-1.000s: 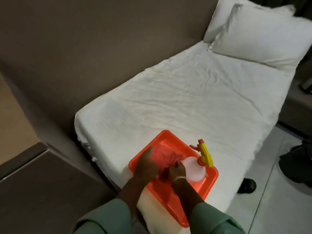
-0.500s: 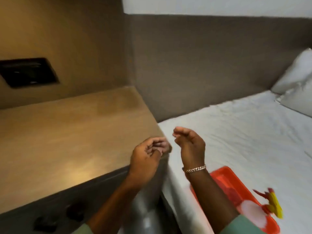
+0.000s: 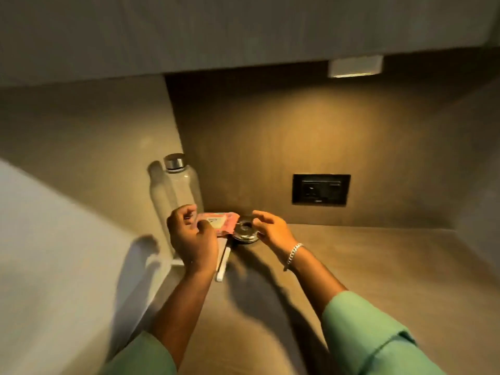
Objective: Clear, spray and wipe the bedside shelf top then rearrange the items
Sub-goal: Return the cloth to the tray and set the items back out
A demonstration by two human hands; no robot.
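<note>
Two hands, round shiny metal dish (image 3: pixel 245 233)

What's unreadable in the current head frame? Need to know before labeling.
- Pink packet: label too blurred to read; left hand covers its near end.
- Round metal item: identity unclear, partly covered by right hand; contact uncertain.
- White stick: upper end hidden behind left hand.
- Clear bottle: base hidden by left hand; contents not discernible.
- Wall socket: markings too small.

A black wall socket (image 3: pixel 321 189) sits below a lit under-cabinet lamp (image 3: pixel 355 66).
</note>
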